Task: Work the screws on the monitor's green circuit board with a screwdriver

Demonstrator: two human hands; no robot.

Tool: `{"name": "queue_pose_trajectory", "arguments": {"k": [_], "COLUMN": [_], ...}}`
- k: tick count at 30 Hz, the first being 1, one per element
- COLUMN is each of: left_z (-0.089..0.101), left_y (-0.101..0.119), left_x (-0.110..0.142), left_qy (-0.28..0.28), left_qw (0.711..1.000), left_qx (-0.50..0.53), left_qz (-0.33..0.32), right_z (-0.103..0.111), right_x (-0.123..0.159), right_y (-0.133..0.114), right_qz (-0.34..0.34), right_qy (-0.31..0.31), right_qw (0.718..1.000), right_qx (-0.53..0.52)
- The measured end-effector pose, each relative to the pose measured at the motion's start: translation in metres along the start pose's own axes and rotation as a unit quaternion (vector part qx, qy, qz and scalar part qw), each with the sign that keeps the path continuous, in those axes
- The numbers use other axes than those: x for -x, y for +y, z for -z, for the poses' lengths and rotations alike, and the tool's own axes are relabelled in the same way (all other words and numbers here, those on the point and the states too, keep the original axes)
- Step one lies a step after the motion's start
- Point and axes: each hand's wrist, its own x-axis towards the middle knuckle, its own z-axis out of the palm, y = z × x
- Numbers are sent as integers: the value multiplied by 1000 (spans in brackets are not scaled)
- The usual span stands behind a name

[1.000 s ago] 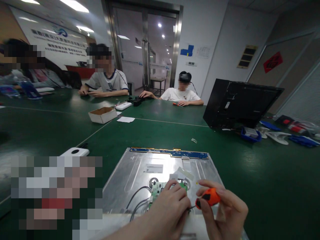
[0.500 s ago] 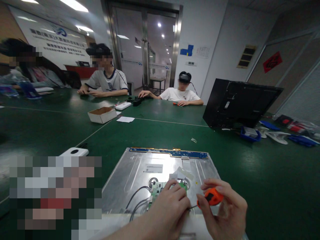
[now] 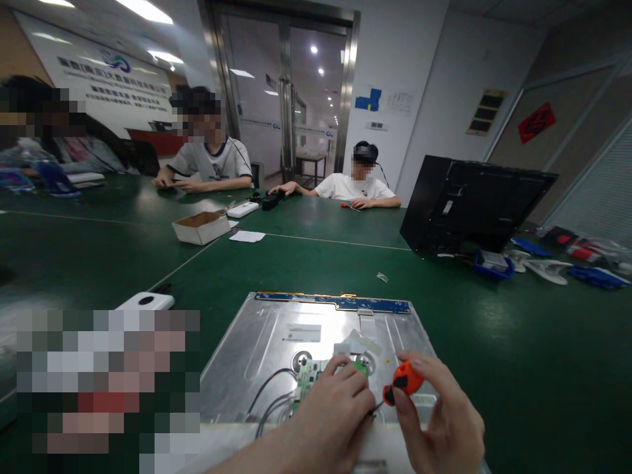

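My right hand (image 3: 439,415) grips an orange and black screwdriver (image 3: 409,380) by its handle, between thumb and fingers. Its thin shaft slants down to the left, and its tip is hidden beside my left hand. Curled over a green circuit board (image 3: 309,376), my left hand (image 3: 343,401) covers much of it; its fingertips and whatever they pinch are hidden. The board lies on a silver metal display panel (image 3: 266,349) with a blue circuit strip (image 3: 296,300) along its far edge. Black cables (image 3: 269,385) run from the board's left side.
A black monitor (image 3: 478,204) stands at the right behind a blue tray (image 3: 494,266). A white open box (image 3: 201,229) and a paper slip (image 3: 247,236) lie farther back on the green table (image 3: 316,263). Two people (image 3: 212,158) (image 3: 358,184) sit across; another is at far left.
My right hand has shifted slightly left, and the screwdriver handle has turned and tilted more upright. My left hand stays in place on the circuit board.
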Motion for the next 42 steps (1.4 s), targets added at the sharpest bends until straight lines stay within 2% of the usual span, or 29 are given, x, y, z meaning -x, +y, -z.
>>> {"name": "queue_pose_trajectory", "arguments": {"k": [5, 10, 14, 20, 28, 34, 42], "left_z": [1, 3, 2, 0, -1, 0, 0], "left_y": [0, 2, 2, 1, 0, 0, 0], "left_x": [0, 0, -1, 0, 1, 1, 0], "left_qy": [-11, -9, -4, 3, 3, -12, 2], "left_qw": [1000, 1000, 1000, 1000, 1000, 1000, 1000], "left_qx": [-6, -4, 1, -3, 1, 16, -4], "left_qz": [11, 7, 3, 1, 7, 8, 0], "right_z": [-1, -2, 0, 4, -2, -5, 3], "right_x": [-3, 0, 0, 13, 3, 0, 1], "right_y": [-1, -3, -3, 3, -2, -4, 2], "right_qz": [-6, -5, -1, -40, -29, -37, -4], "right_qy": [38, 48, 27, -29, 1, -23, -64], "right_qw": [998, 999, 1000, 997, 994, 989, 998], "right_qx": [-59, 12, -12, -65, -105, -143, 6]}}
